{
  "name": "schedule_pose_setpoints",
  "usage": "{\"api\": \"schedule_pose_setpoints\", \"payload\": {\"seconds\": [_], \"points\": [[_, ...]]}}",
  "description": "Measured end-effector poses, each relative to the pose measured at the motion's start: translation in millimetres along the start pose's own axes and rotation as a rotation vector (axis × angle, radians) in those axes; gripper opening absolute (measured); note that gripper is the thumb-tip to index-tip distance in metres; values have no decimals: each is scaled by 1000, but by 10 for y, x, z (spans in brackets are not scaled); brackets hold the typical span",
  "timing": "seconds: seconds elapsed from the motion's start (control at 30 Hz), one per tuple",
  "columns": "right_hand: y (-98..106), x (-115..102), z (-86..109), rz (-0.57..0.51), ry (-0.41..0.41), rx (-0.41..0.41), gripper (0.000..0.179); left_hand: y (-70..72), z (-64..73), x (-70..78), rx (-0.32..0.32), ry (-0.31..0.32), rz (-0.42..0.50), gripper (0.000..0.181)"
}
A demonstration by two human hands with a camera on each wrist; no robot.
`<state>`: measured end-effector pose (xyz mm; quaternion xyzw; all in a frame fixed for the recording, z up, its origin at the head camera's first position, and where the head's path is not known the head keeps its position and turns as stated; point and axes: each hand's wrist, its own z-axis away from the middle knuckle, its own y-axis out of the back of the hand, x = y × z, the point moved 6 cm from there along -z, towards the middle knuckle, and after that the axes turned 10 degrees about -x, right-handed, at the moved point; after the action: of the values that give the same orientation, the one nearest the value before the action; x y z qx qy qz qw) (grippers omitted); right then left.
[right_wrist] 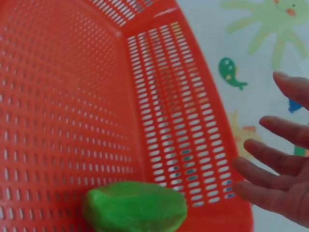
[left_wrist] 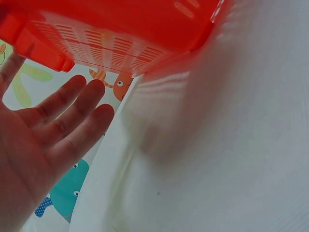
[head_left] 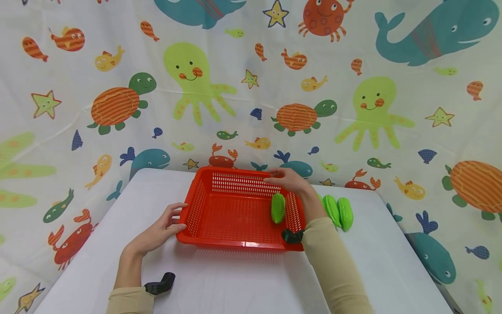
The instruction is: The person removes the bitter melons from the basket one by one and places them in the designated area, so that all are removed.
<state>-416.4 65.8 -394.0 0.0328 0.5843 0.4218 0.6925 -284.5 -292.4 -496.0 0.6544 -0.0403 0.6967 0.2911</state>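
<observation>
A red perforated plastic basket (head_left: 235,218) stands in front of me, with one long green ridged fruit (head_left: 278,208) inside near its right wall. My left hand (head_left: 158,231) is at the basket's left rim, thumb and fingers spread around the corner of it. In the left wrist view the fingers of the left hand (left_wrist: 58,130) are extended beside the basket's outer wall (left_wrist: 96,41). At the far right of the rim is my right hand (head_left: 288,179). The right wrist view shows the right hand (right_wrist: 277,166) with spread, loosely bent fingers outside the rim, fingertips close to it.
On the white table (head_left: 157,187), right of the basket and partly behind my right arm, lie several more green ridged fruits (head_left: 345,213). A cloth (head_left: 243,100) printed with sea animals hangs behind the table. Black straps (head_left: 161,283) are on both wrists.
</observation>
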Motion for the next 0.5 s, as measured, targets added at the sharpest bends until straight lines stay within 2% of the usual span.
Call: {"api": "schedule_pose_setpoints", "payload": {"seconds": [0.3, 0.5], "points": [[-40, 108, -82, 133, -125, -19, 58, 12, 2, -4, -3, -2, -14, 68], [-65, 126, -105, 245, -164, -43, 61, 11, -1, -7, -5, -8, -14, 67]]}}
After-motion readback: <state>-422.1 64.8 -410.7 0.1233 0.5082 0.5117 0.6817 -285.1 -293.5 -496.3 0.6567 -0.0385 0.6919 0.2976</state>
